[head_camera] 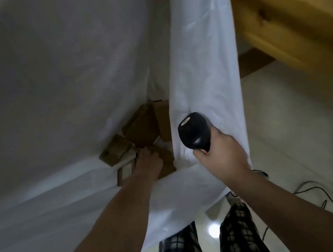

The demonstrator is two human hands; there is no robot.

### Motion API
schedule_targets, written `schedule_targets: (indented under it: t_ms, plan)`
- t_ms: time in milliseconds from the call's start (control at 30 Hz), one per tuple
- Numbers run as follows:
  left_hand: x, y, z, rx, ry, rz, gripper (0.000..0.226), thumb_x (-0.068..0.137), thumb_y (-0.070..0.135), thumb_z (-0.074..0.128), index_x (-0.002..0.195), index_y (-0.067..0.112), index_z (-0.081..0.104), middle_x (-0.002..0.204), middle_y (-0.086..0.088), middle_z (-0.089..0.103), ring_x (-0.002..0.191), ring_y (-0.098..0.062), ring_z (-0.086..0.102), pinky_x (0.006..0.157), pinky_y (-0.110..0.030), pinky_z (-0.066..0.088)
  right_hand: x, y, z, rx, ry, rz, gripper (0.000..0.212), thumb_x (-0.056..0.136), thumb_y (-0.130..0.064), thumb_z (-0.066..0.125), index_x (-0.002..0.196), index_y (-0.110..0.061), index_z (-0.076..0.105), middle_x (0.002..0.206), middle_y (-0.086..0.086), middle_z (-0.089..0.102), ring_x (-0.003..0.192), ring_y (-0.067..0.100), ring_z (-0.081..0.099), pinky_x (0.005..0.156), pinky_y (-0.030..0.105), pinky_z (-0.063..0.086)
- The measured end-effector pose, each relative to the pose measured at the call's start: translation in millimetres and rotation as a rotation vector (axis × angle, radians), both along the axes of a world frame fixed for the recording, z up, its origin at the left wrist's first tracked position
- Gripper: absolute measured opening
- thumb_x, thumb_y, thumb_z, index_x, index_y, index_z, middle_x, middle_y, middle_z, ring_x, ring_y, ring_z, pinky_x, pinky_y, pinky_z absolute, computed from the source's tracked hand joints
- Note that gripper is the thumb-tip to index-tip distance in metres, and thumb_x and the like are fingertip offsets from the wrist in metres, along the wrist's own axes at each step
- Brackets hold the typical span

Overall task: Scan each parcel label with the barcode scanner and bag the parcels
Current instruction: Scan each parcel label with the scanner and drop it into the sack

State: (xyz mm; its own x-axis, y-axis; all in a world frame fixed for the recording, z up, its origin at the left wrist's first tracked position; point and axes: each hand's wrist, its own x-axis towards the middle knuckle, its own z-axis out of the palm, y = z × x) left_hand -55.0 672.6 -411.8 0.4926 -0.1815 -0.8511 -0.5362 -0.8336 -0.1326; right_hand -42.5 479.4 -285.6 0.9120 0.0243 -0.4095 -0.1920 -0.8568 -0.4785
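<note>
Right hand gripped the scanner beside the bag. Left hand lay on parcels inside, its grip unclear.

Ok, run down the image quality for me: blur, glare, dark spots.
Head view: the wooden furniture at upper right is smeared by motion blur; a round glare spot shines on the floor between the legs; the white bag goes grey and dim at upper left; the parcels inside sit in shadow, soft-edged; the barcode scanner in the right hand is comparatively sharp.
</note>
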Motion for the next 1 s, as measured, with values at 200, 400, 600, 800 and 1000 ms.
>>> schedule_targets:
  t_ms: [200,400,600,800,1000]
  plan:
    - [20,5,17,-0.038,0.039,0.121,0.044,0.093,0.026,0.059,0.134,0.012,0.05,0.134,-0.012,0.045,0.124,-0.03,0.043,0.101,-0.042,0.042,-6,-12,1,-0.017,-0.011,-0.068,0.05,0.082,-0.036,0.063,0.127,-0.018,0.05,0.077,0.0,0.058,0.075,0.025,0.06,0.062,0.028,0.043]
    - [26,-16,113,-0.197,-0.315,0.161,0.021,0.088,0.025,0.064,0.106,0.014,0.063,0.109,-0.011,0.057,0.1,-0.029,0.053,0.08,-0.036,0.047,-6,-19,56,0.049,-0.104,-0.109,0.039,0.083,-0.034,0.065,0.117,-0.019,0.052,0.079,-0.001,0.06,0.073,0.021,0.061,0.062,0.028,0.047]
    - [37,-61,232,-0.396,-0.459,0.223,0.031,0.099,0.027,0.043,0.126,0.016,0.051,0.126,-0.006,0.051,0.115,-0.026,0.047,0.093,-0.037,0.04,-2,-47,136,0.055,-0.129,-0.243,0.035,0.087,-0.034,0.064,0.112,-0.012,0.054,0.07,-0.006,0.049,0.066,0.019,0.048,0.051,0.024,0.032]
    - [63,-135,334,-0.63,-0.615,0.05,0.038,0.099,0.03,0.044,0.134,0.016,0.049,0.133,-0.005,0.05,0.121,-0.025,0.046,0.098,-0.037,0.039,-2,-115,210,0.076,-0.238,-0.414,0.031,0.086,-0.03,0.067,0.104,-0.009,0.054,0.073,0.001,0.056,0.072,0.026,0.058,0.05,0.026,0.032]
    - [103,-235,388,-0.732,-0.678,-0.099,0.035,0.097,0.028,0.045,0.13,0.017,0.05,0.129,-0.005,0.051,0.119,-0.027,0.045,0.094,-0.036,0.039,2,-217,252,0.078,-0.38,-0.647,0.023,0.084,-0.031,0.068,0.089,-0.013,0.054,0.058,-0.004,0.05,0.064,0.026,0.058,0.046,0.026,0.032]
